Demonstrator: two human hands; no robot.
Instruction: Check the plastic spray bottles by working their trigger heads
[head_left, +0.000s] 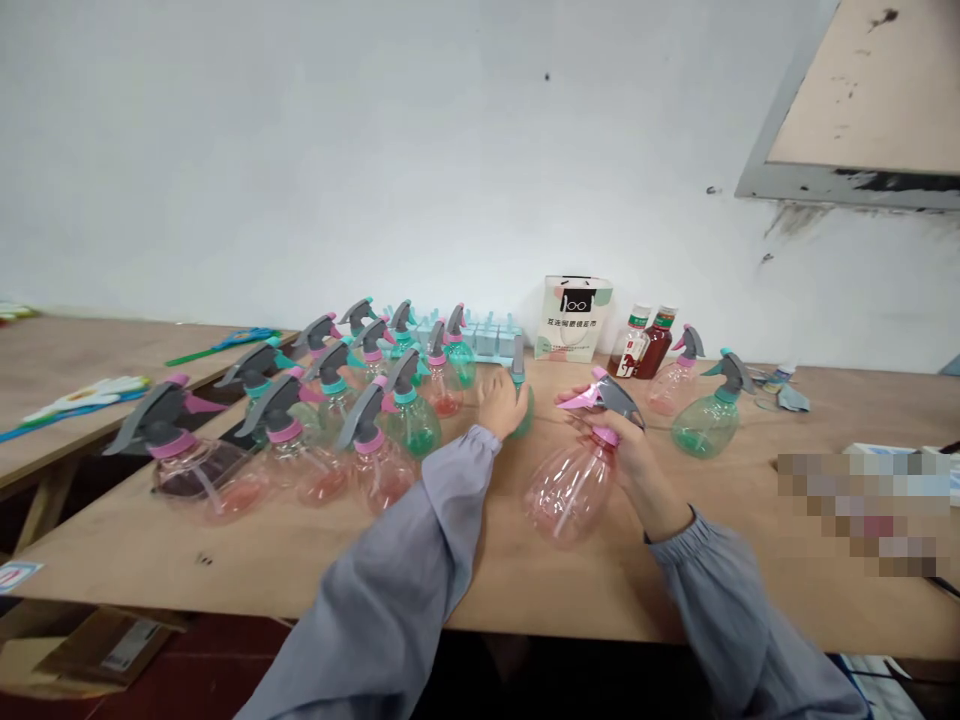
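Note:
My right hand (634,455) is wrapped round the neck of a pink spray bottle (566,495) with a grey and pink trigger head. The bottle is tilted, its round base toward the lower left. My left hand (501,403) is closed round a green spray bottle (524,412) standing farther back; my fingers hide part of it. To the left, several pink and green spray bottles stand in a close group, among them a pink one (379,470) and a green one (416,425). Right of my right hand are another green spray bottle (705,425) and a pink one (673,385).
Against the wall stand a pale blue rack (491,340), a paper bag (574,320) and two dark-red drink bottles (658,345). Gloves (86,398) lie on the left table. A blurred patch (862,510) covers items at right. The wooden table's (525,605) front edge runs below my arms.

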